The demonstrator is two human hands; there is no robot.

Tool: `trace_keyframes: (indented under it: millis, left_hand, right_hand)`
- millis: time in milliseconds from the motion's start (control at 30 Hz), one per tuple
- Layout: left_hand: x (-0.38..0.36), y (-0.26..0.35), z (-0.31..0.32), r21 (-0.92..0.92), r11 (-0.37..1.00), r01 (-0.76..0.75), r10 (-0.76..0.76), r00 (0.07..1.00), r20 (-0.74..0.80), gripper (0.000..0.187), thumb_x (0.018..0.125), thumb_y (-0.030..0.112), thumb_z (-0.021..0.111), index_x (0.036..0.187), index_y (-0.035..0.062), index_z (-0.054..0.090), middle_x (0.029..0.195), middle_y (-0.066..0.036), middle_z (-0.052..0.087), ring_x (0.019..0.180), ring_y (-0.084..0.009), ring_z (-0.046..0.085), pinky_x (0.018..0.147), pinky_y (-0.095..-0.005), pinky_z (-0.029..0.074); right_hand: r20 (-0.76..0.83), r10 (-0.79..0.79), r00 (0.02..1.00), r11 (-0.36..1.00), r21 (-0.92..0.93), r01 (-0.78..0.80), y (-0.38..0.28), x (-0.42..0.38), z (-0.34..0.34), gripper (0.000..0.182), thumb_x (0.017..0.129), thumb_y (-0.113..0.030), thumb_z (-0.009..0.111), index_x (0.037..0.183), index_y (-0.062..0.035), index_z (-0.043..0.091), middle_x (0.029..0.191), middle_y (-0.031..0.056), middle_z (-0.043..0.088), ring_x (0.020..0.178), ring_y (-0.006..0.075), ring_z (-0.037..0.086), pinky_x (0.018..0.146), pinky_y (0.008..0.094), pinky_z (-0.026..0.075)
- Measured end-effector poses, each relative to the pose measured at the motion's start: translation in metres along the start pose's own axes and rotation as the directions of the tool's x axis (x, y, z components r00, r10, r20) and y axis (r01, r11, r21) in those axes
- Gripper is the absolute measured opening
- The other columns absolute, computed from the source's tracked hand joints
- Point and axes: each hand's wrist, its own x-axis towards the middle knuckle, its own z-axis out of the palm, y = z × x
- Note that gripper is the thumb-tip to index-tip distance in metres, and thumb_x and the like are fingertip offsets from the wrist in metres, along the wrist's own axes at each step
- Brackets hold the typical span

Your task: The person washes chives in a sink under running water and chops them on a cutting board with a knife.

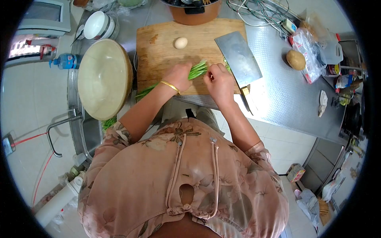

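Note:
A bunch of thin green stalks that look like chives [197,70] lies across the wooden cutting board [158,43]. My left hand [179,77], with a gold bangle at its wrist, is wrapped round the bunch, and the stalks trail out behind it to the lower left. At the other end of the bunch, my right hand [219,80] has its fingers curled into a pinch; what lies between them is hidden. Just right of that hand a cleaver [239,57] rests flat over the board's right edge, handle toward me. An egg [181,43] sits farther back on the board.
A large cream bowl [102,81] stands left of the board, over the sink edge, with a faucet [59,123] beside it. Behind the board is an orange-brown pot [196,14]. To the right are a potato [295,60], plastic bags [307,53] and tangled cables [256,12].

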Motion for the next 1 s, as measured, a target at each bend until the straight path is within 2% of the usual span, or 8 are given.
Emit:
trace_keyframes:
  millis: [233, 333, 433, 533, 600, 767, 900, 1000]
  left_hand:
    - [0.013, -0.005, 0.019, 0.024, 0.998, 0.051, -0.052, 0.998, 0.033, 0.034, 0.067, 0.013, 0.062, 0.095, -0.0001, 0.049, 0.087, -0.024, 0.057, 0.085, -0.0380, 0.055, 0.075, -0.0434, 0.044]
    - [0.024, -0.011, 0.030, 0.035, 0.994, 0.101, -0.104, 0.988, 0.115, 0.029, 0.070, 0.011, 0.057, 0.098, 0.0040, 0.050, 0.096, -0.018, 0.057, 0.092, -0.0354, 0.055, 0.074, -0.0431, 0.046]
    - [0.034, -0.017, 0.042, 0.057, 0.990, 0.127, -0.133, 0.985, 0.112, 0.029, 0.072, 0.009, 0.055, 0.101, 0.0050, 0.051, 0.096, -0.018, 0.058, 0.093, -0.0346, 0.055, 0.075, -0.0431, 0.046]
    - [0.035, -0.013, 0.043, 0.077, 0.982, 0.172, -0.179, 0.979, 0.093, 0.026, 0.071, 0.011, 0.057, 0.095, 0.0021, 0.053, 0.093, -0.021, 0.058, 0.088, -0.0373, 0.055, 0.075, -0.0435, 0.045]
    - [0.037, -0.007, 0.042, 0.110, 0.968, 0.224, -0.236, 0.965, 0.117, 0.024, 0.073, 0.008, 0.054, 0.096, 0.0020, 0.056, 0.096, -0.019, 0.059, 0.091, -0.0349, 0.056, 0.076, -0.0411, 0.047]
    - [0.037, 0.009, 0.040, 0.128, 0.945, 0.300, -0.314, 0.942, 0.118, 0.022, 0.075, 0.007, 0.051, 0.094, 0.0011, 0.061, 0.100, -0.019, 0.059, 0.093, -0.0320, 0.057, 0.076, -0.0375, 0.048]
    - [0.049, 0.010, 0.041, 0.254, 0.935, 0.248, -0.298, 0.937, 0.182, 0.023, 0.075, 0.008, 0.052, 0.095, 0.0018, 0.061, 0.100, -0.017, 0.059, 0.095, -0.0296, 0.058, 0.076, -0.0360, 0.048]
    - [0.050, 0.016, 0.034, 0.306, 0.923, 0.234, -0.308, 0.925, 0.221, 0.023, 0.076, 0.009, 0.051, 0.096, 0.0027, 0.062, 0.101, -0.016, 0.060, 0.096, -0.0284, 0.057, 0.076, -0.0353, 0.048]
  right_hand:
    - [-0.047, 0.234, 0.971, 0.967, 0.116, -0.227, 0.033, -0.006, 0.020, 0.009, 0.064, -0.002, 0.060, 0.072, -0.0009, 0.055, 0.067, 0.0154, 0.053, 0.059, 0.0305, 0.053, 0.054, 0.0368, 0.043]
    - [0.048, 0.260, 0.965, 0.963, 0.065, -0.262, 0.048, -0.009, 0.024, 0.014, 0.068, -0.005, 0.061, 0.080, 0.0003, 0.057, 0.078, 0.0154, 0.057, 0.061, 0.0243, 0.057, 0.056, 0.0311, 0.046]
    - [-0.062, 0.318, 0.946, 0.947, -0.032, -0.320, 0.056, -0.012, 0.010, 0.025, 0.070, -0.010, 0.062, 0.092, -0.0007, 0.057, 0.090, 0.0169, 0.056, 0.071, 0.0276, 0.057, 0.062, 0.0344, 0.047]
    - [-0.079, 0.209, 0.975, 0.852, -0.474, -0.221, 0.066, -0.026, -0.028, 0.039, 0.066, -0.013, 0.064, 0.101, -0.0031, 0.051, 0.098, 0.0171, 0.051, 0.087, 0.0336, 0.050, 0.072, 0.0432, 0.043]
    - [0.022, 0.434, 0.901, 0.755, -0.554, -0.350, 0.075, -0.040, -0.043, 0.044, 0.067, -0.014, 0.064, 0.106, -0.0042, 0.048, 0.098, 0.0155, 0.049, 0.089, 0.0343, 0.049, 0.073, 0.0433, 0.044]
    - [0.213, 0.550, 0.807, 0.753, -0.545, -0.369, 0.085, -0.042, -0.048, 0.061, 0.066, -0.013, 0.064, 0.120, -0.0033, 0.038, 0.098, 0.0212, 0.046, 0.090, 0.0350, 0.050, 0.074, 0.0415, 0.046]
    - [0.101, 0.470, 0.877, 0.748, -0.573, -0.335, 0.090, -0.044, -0.050, 0.058, 0.066, -0.007, 0.056, 0.122, 0.0000, 0.040, 0.092, 0.0201, 0.050, 0.082, 0.0337, 0.053, 0.071, 0.0381, 0.046]
    - [0.059, 0.435, 0.899, 0.815, -0.451, -0.364, 0.091, -0.045, -0.070, 0.050, 0.069, -0.007, 0.054, 0.117, 0.0016, 0.045, 0.093, 0.0204, 0.050, 0.078, 0.0318, 0.054, 0.069, 0.0365, 0.046]
